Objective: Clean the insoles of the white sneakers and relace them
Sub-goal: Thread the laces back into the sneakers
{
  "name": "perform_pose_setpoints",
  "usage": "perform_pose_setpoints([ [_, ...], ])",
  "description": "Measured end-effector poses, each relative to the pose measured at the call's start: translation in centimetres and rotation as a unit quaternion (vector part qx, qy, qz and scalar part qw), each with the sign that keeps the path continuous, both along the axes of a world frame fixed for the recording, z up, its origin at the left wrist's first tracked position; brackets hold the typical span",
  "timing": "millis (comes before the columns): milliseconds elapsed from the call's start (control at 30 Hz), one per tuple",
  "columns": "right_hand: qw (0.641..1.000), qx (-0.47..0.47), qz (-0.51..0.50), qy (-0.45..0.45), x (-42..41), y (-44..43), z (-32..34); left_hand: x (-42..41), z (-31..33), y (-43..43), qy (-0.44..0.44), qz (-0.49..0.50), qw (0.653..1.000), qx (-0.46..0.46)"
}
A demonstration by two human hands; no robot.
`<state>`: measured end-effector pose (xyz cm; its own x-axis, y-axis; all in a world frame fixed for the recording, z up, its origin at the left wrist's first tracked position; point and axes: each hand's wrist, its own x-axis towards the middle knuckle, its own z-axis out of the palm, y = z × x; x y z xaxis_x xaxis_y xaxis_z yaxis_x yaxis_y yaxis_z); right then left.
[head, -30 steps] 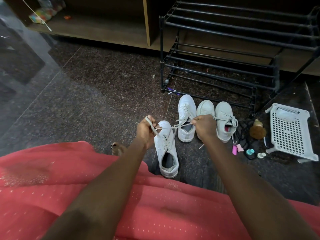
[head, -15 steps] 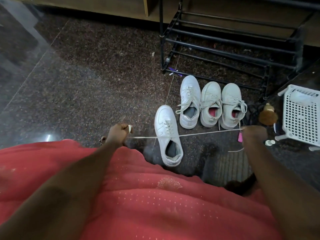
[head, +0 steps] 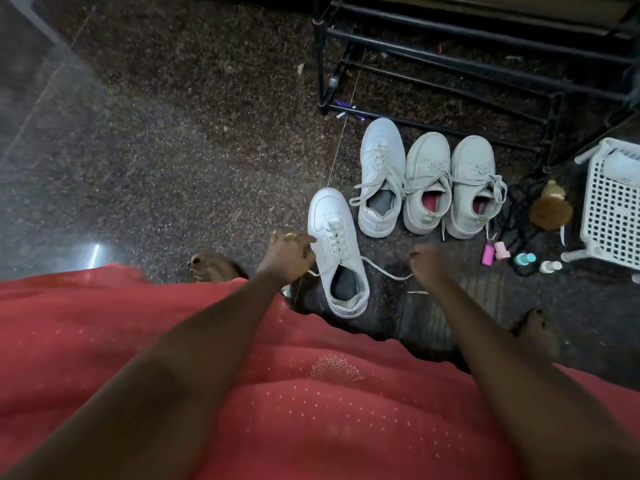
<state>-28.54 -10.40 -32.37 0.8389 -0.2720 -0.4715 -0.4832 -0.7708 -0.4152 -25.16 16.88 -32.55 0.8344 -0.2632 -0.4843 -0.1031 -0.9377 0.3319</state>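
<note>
— Showing a white sneaker (head: 332, 237) on the dark floor (head: 173, 150), toe toward the black shoe rack (head: 485, 46), set close before the red skirt (head: 242, 393) for easy reach.
— Held how?
— Pinched at one lace (head: 384, 270) end by curled fingers (head: 304, 242) of the left hand (head: 289, 252), tight against the sneaker's side; gripped at the other end, apparently, in the blurred fist of the right hand (head: 429, 263), out to the side. Pulled apart like that probably to even and tighten the lacing.
— Finished, then?
— Not quite: laced up, untied. Beyond, parked in a row by the rack, three more sneakers (head: 427, 168), two showing pink insoles (head: 433, 202), likely awaiting a turn.
</note>
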Motion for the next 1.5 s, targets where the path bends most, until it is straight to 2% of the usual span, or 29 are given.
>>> perform_pose_setpoints([
  [100, 0.993, 0.06, 0.102, -0.021, 0.0, 3.9, -0.4, -1.1, -0.3, -2.6, -0.002, -0.048, 0.999, -0.009],
  [233, 0.988, 0.088, 0.129, 0.005, 0.0, 7.8, -1.6, -2.7, -1.2, -4.2, -0.024, 0.019, 0.999, -0.03],
  [333, 0.996, 0.038, 0.086, -0.008, -0.4, 9.0, -2.2, -3.3, -1.4, -4.6, -0.014, 0.118, 0.991, -0.058],
  [400, 0.995, -0.018, 0.089, -0.03, -0.5, 9.2, -2.0, -3.3, -1.0, -4.8, -0.012, 0.139, 0.989, -0.056],
  [500, 0.994, -0.04, 0.089, -0.046, -0.4, 8.6, -1.6, -2.8, -1.1, -4.5, -0.019, 0.142, 0.987, -0.078],
  [667, 0.968, -0.142, 0.195, -0.068, 0.2, 8.4, -1.3, -1.8, -1.3, -4.5, 0.02, 0.095, 0.993, -0.06],
  [967, 0.967, -0.124, 0.217, -0.044, 0.5, 7.9, -2.3, -2.3, -2.1, -3.7, 0.076, 0.129, 0.985, -0.081],
  [1133, 0.968, -0.14, 0.209, -0.008, 0.0, 6.4, -2.0, -2.6, -1.9, -3.2, 0.137, 0.123, 0.979, -0.089],
  [1233, 0.985, -0.074, 0.149, 0.037, 0.3, 5.7, -1.3, -2.3, -1.4, -2.7, 0.135, 0.163, 0.969, -0.124],
  [1300, 0.993, 0.059, 0.062, 0.075, 0.9, 5.3, -0.8, -2.1, -0.6, -2.5, 0.134, 0.245, 0.942, -0.188],
  [1400, 0.945, 0.291, -0.103, 0.108, 1.0, 5.0, 0.9, -1.4, 1.2, -3.1, 0.143, 0.357, 0.868, -0.315],
  [1500, 0.903, 0.401, -0.121, 0.095, 0.9, 5.2, 2.9, -0.8, 2.6, -4.3, 0.158, 0.397, 0.789, -0.442],
])
